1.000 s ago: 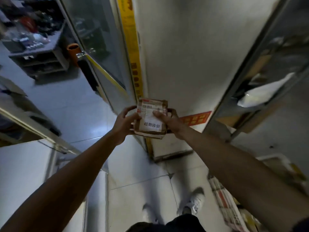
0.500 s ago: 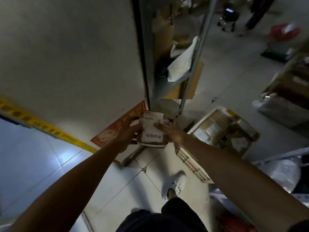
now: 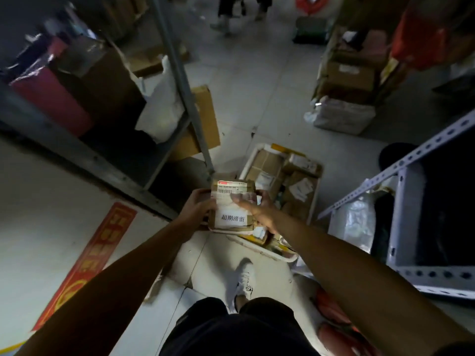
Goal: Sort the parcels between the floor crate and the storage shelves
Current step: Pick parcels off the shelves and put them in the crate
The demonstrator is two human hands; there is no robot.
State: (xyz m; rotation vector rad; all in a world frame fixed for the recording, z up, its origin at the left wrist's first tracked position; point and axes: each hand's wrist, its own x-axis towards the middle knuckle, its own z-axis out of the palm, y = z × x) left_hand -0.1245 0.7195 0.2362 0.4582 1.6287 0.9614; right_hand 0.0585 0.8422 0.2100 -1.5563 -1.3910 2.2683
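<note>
Both hands hold 1 small parcel [image 3: 232, 205] at chest height: left hand [image 3: 198, 210] curled on its left edge, right hand [image 3: 257, 210] clamped on its right edge. Long axis runs away from the body. The floor crate [image 3: 248, 163] lies directly beyond and below; right hand is nearer it. Storage shelves [image 3: 180, 73] stand further left.

A red banner [image 3: 87, 263] with gold characters runs along the pale wall [image 3: 38, 201] on my left. My white sneaker [image 3: 245, 278] stands on the grey tiled floor [image 3: 257, 86]. Far ahead, someone's legs [image 3: 226, 9]; far right, someone in an orange top [image 3: 421, 34].
</note>
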